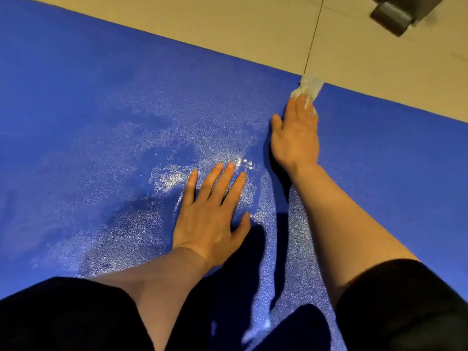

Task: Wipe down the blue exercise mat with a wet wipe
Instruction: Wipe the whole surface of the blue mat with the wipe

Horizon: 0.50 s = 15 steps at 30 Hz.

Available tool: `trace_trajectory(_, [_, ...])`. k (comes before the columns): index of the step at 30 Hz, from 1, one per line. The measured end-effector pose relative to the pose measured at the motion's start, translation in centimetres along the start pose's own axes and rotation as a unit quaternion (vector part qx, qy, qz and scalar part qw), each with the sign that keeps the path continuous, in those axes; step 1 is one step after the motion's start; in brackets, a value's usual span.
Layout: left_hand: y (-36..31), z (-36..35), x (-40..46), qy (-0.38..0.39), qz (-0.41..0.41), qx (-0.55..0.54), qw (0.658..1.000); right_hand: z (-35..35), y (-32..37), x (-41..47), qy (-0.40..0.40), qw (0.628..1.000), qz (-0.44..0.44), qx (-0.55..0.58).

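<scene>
Seen from the head camera, the wet wipe is pressed under the right hand's extended fingers at the blue exercise mat's far edge; the left hand is laid flat, empty. Being limp and bunching, the wipe is best pinned by fingertips; the slick mat likely needs bracing.

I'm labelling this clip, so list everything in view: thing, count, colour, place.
exercise mat: one, blue, spread across the floor, shiny wet patches in the middle
wet wipe: one, white, crumpled, at the mat's far edge under the right fingertips
floor: beige tiles with a dark joint line, beyond the mat
dark object: one, grey-black, top right corner, unclear what it is
left hand: flat on the mat, fingers spread
right hand: stretched forward, presses the wipe
sleeves: two, black, bottom corners
</scene>
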<state>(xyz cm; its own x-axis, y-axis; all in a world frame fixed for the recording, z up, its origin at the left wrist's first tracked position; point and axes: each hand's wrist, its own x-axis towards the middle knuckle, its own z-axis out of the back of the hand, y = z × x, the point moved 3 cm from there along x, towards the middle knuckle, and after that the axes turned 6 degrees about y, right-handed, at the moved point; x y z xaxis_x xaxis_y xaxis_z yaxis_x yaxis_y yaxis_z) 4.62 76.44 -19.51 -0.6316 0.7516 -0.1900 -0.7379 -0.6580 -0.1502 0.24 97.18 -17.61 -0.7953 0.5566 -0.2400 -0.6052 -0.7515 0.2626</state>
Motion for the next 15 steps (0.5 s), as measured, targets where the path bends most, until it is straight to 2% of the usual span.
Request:
trace_trajectory(1, [0.0,-0.1,0.0,0.003,0.002,0.004,1.0,-0.3,1.4,0.1,0.003,1.0,0.003,0.028])
trace_trajectory(3, [0.0,-0.3,0.0,0.008,0.004,0.007,1.0,-1.1,4.0,-0.2,0.012,0.997,0.061,0.045])
trace_trajectory(5, [-0.1,-0.3,-0.1,0.008,0.004,0.006,1.0,-1.7,4.6,-1.0,0.038,0.992,0.123,0.014])
trace_trajectory(7, [-0.2,-0.1,-0.1,0.002,0.005,0.001,1.0,-1.0,2.6,-1.4,0.057,0.988,0.141,-0.021])
trace_trajectory(9, [-0.2,0.1,-0.1,-0.006,0.004,-0.004,1.0,-0.2,-0.1,-1.8,0.029,0.992,0.116,-0.036])
trace_trajectory(11, [-0.1,0.1,-0.1,-0.012,0.005,-0.007,1.0,0.1,-1.2,-1.9,0.0,0.998,0.056,-0.031])
trace_trajectory(13, [0.0,-0.1,-0.1,-0.019,0.007,-0.005,1.0,-0.6,0.2,-1.6,-0.009,1.0,-0.004,-0.012])
trace_trajectory(15, [0.0,-0.2,0.1,-0.021,0.006,0.007,1.0,-1.3,3.0,-1.4,-0.006,1.0,-0.026,0.017])
